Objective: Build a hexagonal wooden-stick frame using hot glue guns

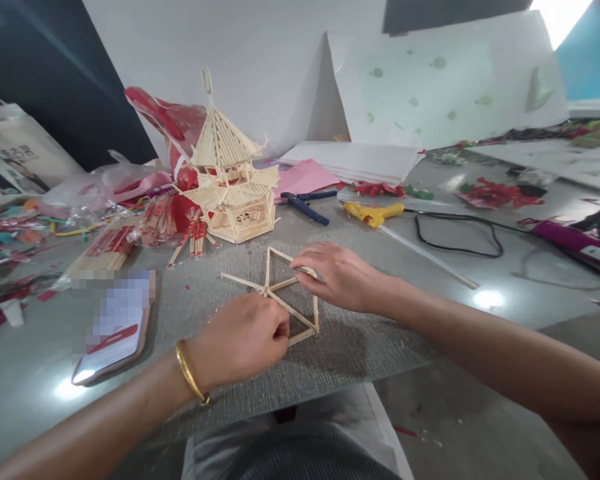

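Note:
A flat frame of thin wooden sticks (301,318) lies on the grey mat in front of me, with spokes meeting at its centre and outer sticks joining some of their ends. My left hand (250,333), with a gold bangle at the wrist, is closed on the near-left part of the frame; its curled fingers hide the sticks under them. At the far-right corner, the thumb and fingers of my right hand (333,277) pinch the frame. Behind it stands a tiered pavilion model (237,217) of similar sticks, with a pointed roof and a loop on top.
On the left lies a smartphone (120,333), near bundled sticks (105,247) with red wrappers. Blue-handled pliers (307,207) and a yellow glue gun (373,213) lie behind my right hand, the gun's black cord (460,253) looping right. Pink paper (307,179) lies farther back.

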The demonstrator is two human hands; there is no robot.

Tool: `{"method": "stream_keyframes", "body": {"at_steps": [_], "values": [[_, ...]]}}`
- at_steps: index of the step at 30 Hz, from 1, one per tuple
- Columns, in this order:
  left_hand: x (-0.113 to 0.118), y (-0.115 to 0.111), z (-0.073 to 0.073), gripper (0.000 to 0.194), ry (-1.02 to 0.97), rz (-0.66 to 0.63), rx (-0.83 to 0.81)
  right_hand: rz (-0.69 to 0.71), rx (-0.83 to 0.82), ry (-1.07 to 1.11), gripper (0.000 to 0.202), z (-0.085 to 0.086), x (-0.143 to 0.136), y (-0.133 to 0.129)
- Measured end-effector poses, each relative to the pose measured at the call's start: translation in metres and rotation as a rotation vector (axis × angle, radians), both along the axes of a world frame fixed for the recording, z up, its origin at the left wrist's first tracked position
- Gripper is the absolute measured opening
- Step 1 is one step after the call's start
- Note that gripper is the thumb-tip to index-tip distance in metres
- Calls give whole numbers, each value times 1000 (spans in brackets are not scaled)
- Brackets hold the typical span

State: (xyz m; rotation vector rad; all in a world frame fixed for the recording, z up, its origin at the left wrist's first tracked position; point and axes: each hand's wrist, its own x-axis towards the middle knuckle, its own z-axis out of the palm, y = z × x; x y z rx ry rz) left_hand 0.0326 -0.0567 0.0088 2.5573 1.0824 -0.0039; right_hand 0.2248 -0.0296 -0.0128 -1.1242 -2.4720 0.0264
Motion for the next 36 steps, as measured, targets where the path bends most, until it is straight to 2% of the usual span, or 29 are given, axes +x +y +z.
{"method": "stream_keyframes", "body": {"at_steps": [12, 21, 36], "values": [[2, -1, -2, 24, 67, 1, 24, 4, -84, -14, 19, 6, -1, -9], [4, -2, 2, 23, 128, 19, 16, 212, -337, -8, 13, 17, 6, -17], [6, 0, 0, 23, 121, -17, 20, 299, -558, -226, 16, 31, 7, -20]]}}
